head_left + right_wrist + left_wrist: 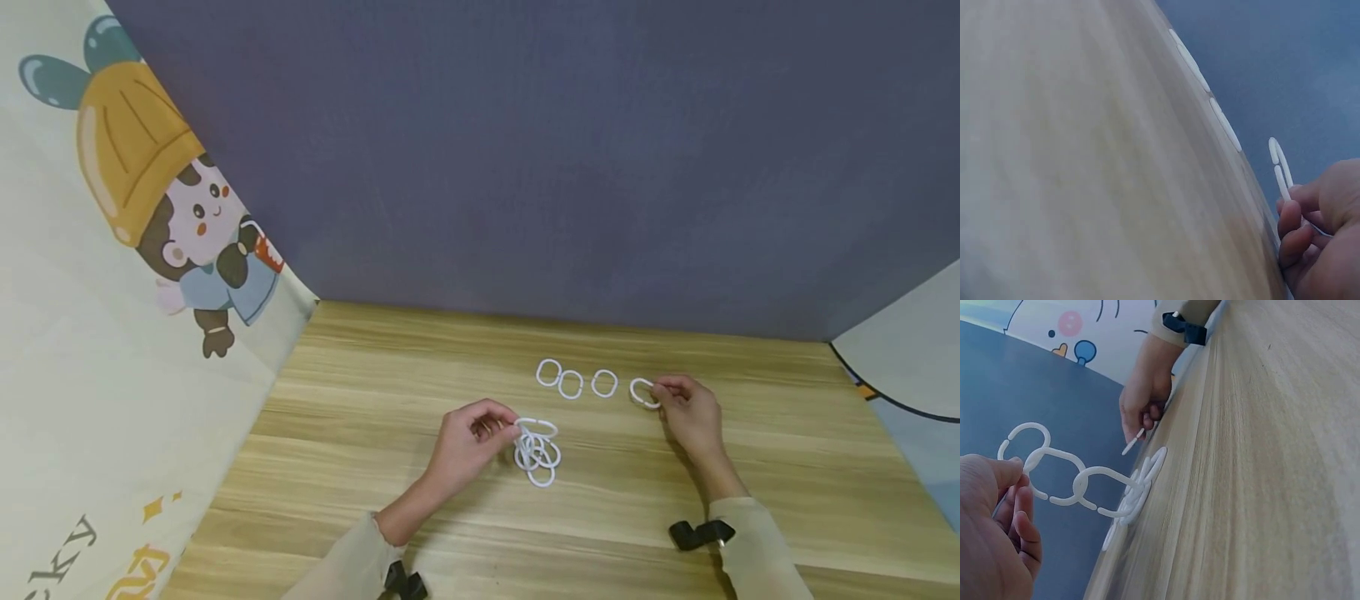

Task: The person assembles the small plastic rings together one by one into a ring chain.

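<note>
Two pinches: left hand (477, 435) on chain (1079, 482), right hand (692, 419) on ring (633, 389) right of chain. Lifting may snag heaped links (1134, 495).

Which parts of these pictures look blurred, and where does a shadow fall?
Head view: soft shadow beside the right forearm; left wrist view: white oval-link chain fairly sharp; right wrist view: wood-grain tabletop smeared and blurred.

Pinches a white split ring (1282, 181) with the right hand (1338, 219), near white rings (1225, 125) lying flat on a wood-grain tabletop (1085, 156).
</note>
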Demonstrator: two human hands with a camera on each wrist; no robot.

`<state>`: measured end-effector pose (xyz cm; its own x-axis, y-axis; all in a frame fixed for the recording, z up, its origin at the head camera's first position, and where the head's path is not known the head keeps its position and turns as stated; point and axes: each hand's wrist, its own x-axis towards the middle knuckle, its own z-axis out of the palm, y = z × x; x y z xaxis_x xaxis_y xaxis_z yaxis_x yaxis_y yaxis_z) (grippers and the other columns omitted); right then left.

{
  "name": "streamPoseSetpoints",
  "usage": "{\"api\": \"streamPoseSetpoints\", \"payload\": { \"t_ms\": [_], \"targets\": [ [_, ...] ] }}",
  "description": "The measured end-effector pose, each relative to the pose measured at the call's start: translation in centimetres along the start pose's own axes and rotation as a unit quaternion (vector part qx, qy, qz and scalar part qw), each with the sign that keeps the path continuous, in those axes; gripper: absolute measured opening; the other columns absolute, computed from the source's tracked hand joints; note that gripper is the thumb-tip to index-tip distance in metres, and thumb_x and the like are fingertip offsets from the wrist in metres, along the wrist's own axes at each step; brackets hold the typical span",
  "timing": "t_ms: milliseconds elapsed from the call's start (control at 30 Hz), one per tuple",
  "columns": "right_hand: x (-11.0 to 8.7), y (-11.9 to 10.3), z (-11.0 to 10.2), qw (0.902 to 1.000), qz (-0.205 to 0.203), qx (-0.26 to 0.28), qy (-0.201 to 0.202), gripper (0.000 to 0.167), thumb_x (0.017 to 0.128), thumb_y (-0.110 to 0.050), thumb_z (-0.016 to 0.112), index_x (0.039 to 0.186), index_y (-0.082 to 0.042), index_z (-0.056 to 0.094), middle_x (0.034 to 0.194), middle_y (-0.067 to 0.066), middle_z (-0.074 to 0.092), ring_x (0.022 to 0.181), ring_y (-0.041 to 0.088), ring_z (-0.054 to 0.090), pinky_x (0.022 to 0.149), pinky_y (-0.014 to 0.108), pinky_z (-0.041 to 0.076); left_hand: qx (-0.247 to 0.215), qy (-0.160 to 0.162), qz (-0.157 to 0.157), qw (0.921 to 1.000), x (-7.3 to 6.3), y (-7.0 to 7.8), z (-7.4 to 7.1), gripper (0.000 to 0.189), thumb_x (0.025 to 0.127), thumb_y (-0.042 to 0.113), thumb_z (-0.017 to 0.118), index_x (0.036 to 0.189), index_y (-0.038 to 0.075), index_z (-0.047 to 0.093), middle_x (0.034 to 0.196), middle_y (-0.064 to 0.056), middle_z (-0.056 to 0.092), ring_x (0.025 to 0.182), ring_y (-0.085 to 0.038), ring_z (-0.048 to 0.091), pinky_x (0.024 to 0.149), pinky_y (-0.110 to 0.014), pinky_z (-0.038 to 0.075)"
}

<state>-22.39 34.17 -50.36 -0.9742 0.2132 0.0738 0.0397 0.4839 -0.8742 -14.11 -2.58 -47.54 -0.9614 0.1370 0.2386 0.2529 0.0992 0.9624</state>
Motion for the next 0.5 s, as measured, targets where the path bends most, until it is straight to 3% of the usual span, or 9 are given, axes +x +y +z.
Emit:
{"api": "streamPoseSetpoints", "payload": {
  "t_ms": [200, 367, 500],
  "targets": [
    [0.4, -0.7, -0.1, 1.0, 0.002, -0.005, -0.001, 0.023, 0.108, -0.001, 0.069, 0.122, 0.015, 0.075, 0.096, 0.006, 0.077, 0.069, -0.002, 0.061, 0.061, 0.015, 0.054, 0.005, 0.005, -0.012, 0.9999, 0.7, 0.0, 0.4, 0.011, 0.094, 0.006, 0.087, 0.102, 0.003, 0.081, 0.087, -0.008, 0.076, 0.074, -0.005, 0.058, 0.065, -0.016, 0.045],
    [0.7, -1.7, -0.1, 0.9988, 0.032, 0.036, 0.002, 0.026, 0.108, -0.005, 0.07, 0.125, 0.014, 0.074, 0.081, -0.011, 0.073, 0.067, -0.001, 0.061, 0.059, 0.015, 0.052, 0.01, 0.01, -0.017, 0.9998, 1.2, 0.1, 0.8, 0.01, 0.094, 0.006, 0.087, 0.101, 0.003, 0.081, 0.086, -0.007, 0.075, 0.075, -0.005, 0.059, 0.066, -0.016, 0.045],
    [0.9, -2.8, -0.2, 0.9957, 0.052, 0.076, -0.012, 0.028, 0.107, -0.006, 0.071, 0.126, 0.014, 0.072, 0.078, -0.018, 0.071, 0.065, 0.002, 0.063, 0.058, 0.017, 0.051, 0.013, 0.014, -0.017, 0.9997, 1.6, 0.0, 1.0, 0.01, 0.094, 0.006, 0.087, 0.101, 0.003, 0.081, 0.086, -0.007, 0.075, 0.074, -0.005, 0.058, 0.066, -0.016, 0.045]
  ]
}}
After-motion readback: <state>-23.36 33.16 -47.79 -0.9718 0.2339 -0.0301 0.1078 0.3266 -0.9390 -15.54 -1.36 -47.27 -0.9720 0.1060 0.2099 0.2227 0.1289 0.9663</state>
